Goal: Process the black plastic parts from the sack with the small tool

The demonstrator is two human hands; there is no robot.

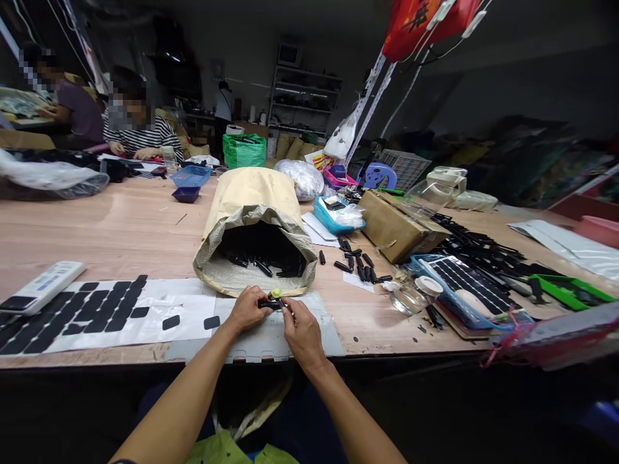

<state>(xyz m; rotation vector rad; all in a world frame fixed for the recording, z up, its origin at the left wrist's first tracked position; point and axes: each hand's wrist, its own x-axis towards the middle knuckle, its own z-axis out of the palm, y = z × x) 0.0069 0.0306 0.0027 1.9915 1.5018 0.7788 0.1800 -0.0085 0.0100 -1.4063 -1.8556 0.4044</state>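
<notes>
I record both forearms converging; the left hand (249,310) grips a small, elongated black piece (269,304); the right hand (302,327) bends its fingertips against it, grip indeterminable.

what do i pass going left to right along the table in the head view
White oblong plastic device → bare left hand → small black elongated piece → bare right hand → round clear jar → shallow bright-green plastic tray
</notes>
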